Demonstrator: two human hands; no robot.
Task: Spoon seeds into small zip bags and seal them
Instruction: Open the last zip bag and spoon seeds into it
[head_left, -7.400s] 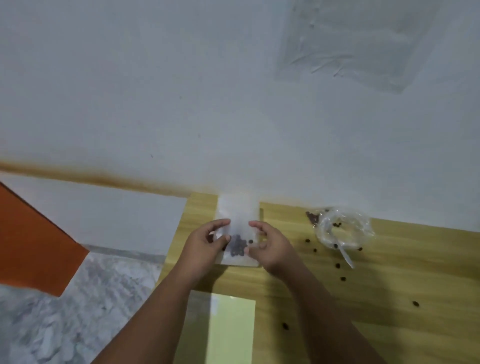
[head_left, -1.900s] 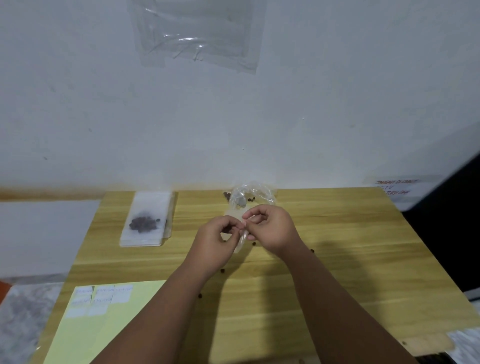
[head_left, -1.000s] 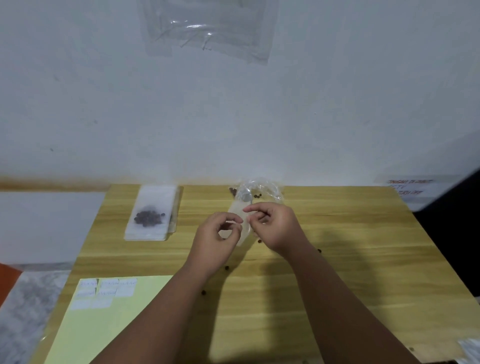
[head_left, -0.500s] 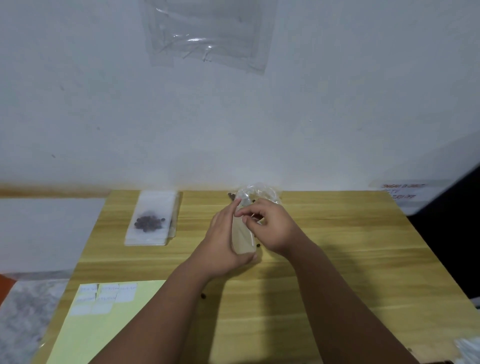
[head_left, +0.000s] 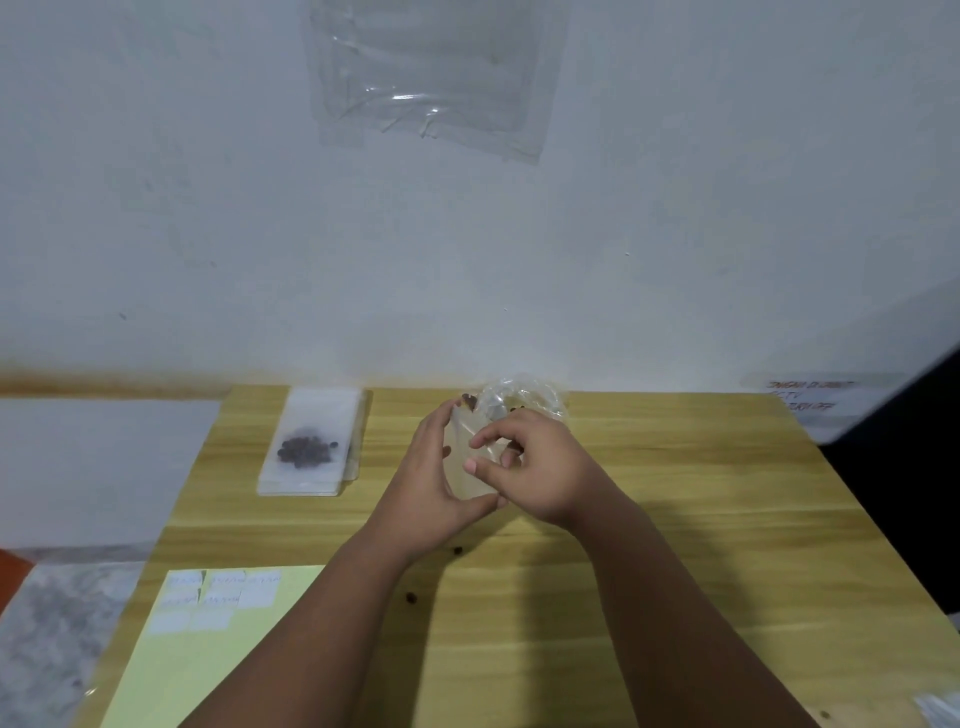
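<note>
Just above the middle of the bench, the left hand cups a small zip bag upright, thumb under it and fingers along its far edge. The right hand pinches the bag's near face between thumb and forefinger. Right behind both hands lies a crumpled seed bag, and a filled bag rests at the far left.

wooden table, yellow sheet on it, clear plastic on wall

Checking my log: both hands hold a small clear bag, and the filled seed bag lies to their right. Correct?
No. The head view shows the filled seed bag lying to their left; the left hand and right hand hold the small clear bag.
</note>
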